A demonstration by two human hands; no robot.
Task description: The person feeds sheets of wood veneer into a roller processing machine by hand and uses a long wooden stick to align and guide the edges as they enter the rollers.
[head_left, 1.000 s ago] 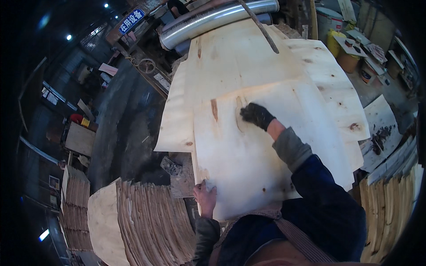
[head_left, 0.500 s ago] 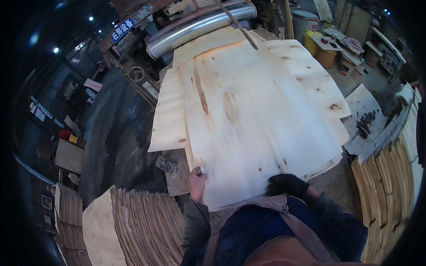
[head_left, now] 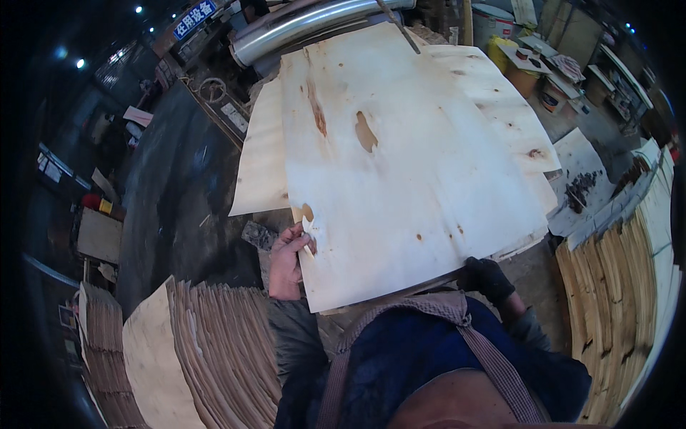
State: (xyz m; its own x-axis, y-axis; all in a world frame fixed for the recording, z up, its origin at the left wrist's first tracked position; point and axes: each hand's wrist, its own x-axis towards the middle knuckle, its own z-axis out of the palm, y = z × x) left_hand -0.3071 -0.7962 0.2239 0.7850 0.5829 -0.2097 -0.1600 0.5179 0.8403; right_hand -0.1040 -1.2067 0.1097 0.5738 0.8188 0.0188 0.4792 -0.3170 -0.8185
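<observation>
A large pale wood veneer sheet (head_left: 407,164) lies in front of me, with brown knots, a long dark streak and an oval hole near its middle. My bare left hand (head_left: 287,263) pinches its left edge beside a small torn hole, thumb on top. At the near right edge is my right hand (head_left: 490,279), in a black glove, its fingers curled round the sheet's rim and partly hidden. Under this sheet, other veneer sheets (head_left: 261,154) stick out to the left and right.
Beyond the sheets stands a machine with a shiny metal roller (head_left: 314,34) and a thin bar (head_left: 399,27) slanting over them. Stacked veneer rises at left (head_left: 221,350) and right (head_left: 614,300). A handwheel (head_left: 212,89), buckets (head_left: 493,23) and low boards lie farther off.
The top sheet has shifted toward the near left, its far edge drawn back from the roller and its left side raised. My left hand moved up and left with it; my right hand moved rightward along the edge.
</observation>
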